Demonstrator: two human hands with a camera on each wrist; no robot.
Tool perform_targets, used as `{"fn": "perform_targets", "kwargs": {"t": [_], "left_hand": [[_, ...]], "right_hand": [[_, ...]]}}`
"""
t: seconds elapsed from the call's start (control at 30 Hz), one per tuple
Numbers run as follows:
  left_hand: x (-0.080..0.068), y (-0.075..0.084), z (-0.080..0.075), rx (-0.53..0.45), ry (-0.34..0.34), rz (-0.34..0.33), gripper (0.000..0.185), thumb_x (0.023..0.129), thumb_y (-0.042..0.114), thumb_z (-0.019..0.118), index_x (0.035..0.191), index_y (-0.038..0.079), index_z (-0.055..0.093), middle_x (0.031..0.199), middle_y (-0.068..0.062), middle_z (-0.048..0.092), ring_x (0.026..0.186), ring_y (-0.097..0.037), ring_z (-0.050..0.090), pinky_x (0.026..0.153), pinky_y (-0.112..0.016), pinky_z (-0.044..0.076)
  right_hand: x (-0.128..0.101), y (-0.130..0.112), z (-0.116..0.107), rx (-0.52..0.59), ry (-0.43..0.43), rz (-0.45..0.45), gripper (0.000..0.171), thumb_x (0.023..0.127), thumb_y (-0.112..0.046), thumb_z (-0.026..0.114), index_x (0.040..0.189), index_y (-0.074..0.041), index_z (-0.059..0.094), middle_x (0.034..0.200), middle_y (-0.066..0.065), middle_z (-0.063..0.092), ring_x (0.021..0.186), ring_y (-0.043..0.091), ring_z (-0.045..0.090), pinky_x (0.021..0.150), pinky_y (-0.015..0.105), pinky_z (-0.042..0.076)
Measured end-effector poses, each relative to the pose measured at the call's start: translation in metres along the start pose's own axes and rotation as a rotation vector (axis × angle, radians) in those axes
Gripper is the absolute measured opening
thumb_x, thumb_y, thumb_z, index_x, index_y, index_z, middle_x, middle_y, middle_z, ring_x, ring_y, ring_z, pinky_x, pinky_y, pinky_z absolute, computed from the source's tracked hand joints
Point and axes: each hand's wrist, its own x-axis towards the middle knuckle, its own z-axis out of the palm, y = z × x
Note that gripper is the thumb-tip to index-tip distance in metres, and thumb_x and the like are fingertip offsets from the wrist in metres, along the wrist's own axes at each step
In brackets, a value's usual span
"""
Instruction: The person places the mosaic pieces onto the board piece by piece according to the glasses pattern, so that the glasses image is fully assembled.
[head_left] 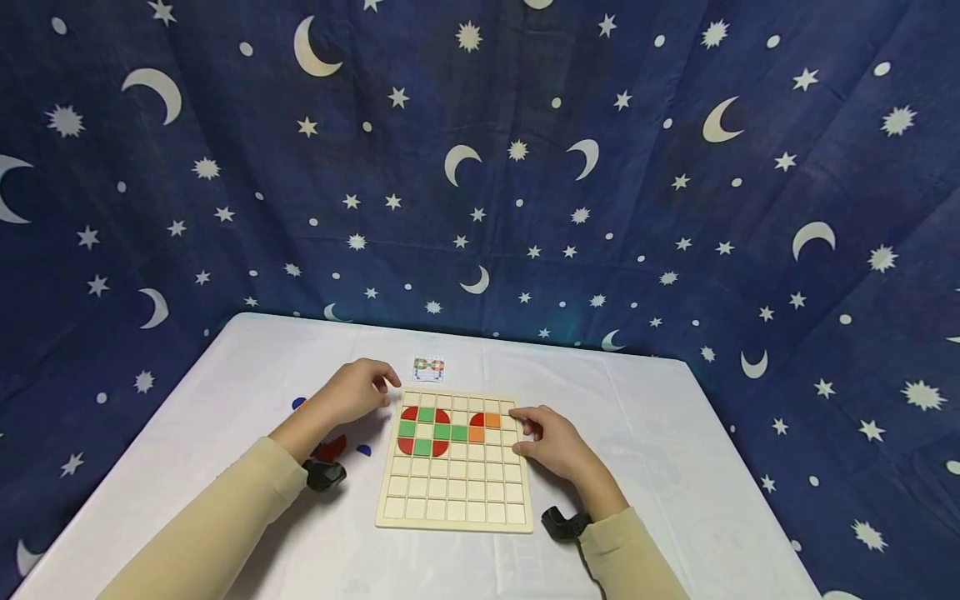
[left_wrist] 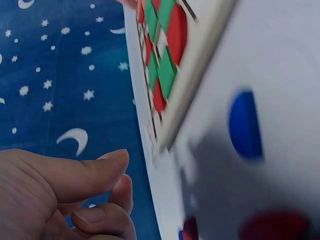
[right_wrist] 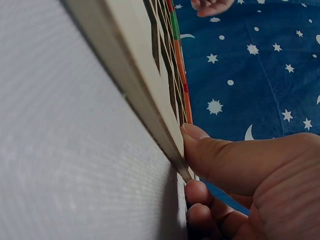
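A wooden grid board (head_left: pixel 455 492) lies on the white table. Its upper rows hold red, green and orange tiles (head_left: pixel 438 429), which also show in the left wrist view as tiles (left_wrist: pixel 165 55). My left hand (head_left: pixel 358 392) rests by the board's top left corner; its fingers (left_wrist: pixel 100 215) are loosely curled and hold nothing I can see. My right hand (head_left: pixel 551 442) is at the board's right edge. There its thumb (right_wrist: pixel 210 150) lies on the rim of the board (right_wrist: pixel 145 100), with the fingers curled below against the edge.
A small pattern card (head_left: pixel 429 367) lies behind the board. Loose pieces lie left of the board: a blue one (head_left: pixel 298 403), a red one (head_left: pixel 330 447) and another blue one (head_left: pixel 363 450). A dark blue star-and-moon cloth (head_left: pixel 480 167) hangs behind the table.
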Motion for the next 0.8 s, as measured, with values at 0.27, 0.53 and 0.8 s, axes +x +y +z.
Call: {"fn": "perform_targets", "kwargs": {"t": [0.27, 0.53, 0.8], "left_hand": [[-0.004, -0.027, -0.014, 0.101, 0.023, -0.05, 0.028, 0.088, 0.0, 0.079, 0.115, 0.009, 0.078, 0.099, -0.011, 0.07, 0.087, -0.025, 0.06, 0.083, -0.042, 0.053], [-0.002, -0.044, -0.017, 0.126, -0.005, -0.087, 0.033, 0.086, -0.003, 0.077, 0.116, 0.009, 0.078, 0.104, -0.014, 0.072, 0.09, -0.028, 0.061, 0.087, -0.047, 0.055], [0.005, -0.052, -0.014, 0.121, -0.017, -0.105, 0.029, 0.087, -0.003, 0.077, 0.113, 0.01, 0.078, 0.107, -0.015, 0.072, 0.095, -0.03, 0.061, 0.092, -0.049, 0.056]], "right_hand": [[0.0, 0.001, 0.0, -0.01, 0.005, -0.014, 0.057, 0.082, -0.012, 0.091, 0.136, -0.017, 0.073, 0.094, -0.002, 0.057, 0.084, 0.015, 0.05, 0.074, 0.031, 0.041], [0.0, 0.003, 0.0, -0.011, 0.003, -0.018, 0.057, 0.082, -0.013, 0.091, 0.136, -0.018, 0.073, 0.094, -0.002, 0.057, 0.084, 0.015, 0.05, 0.075, 0.031, 0.04], [0.001, 0.003, 0.0, -0.012, 0.0, -0.013, 0.057, 0.083, -0.012, 0.091, 0.136, -0.018, 0.073, 0.094, -0.003, 0.057, 0.084, 0.015, 0.05, 0.075, 0.031, 0.041]]}}
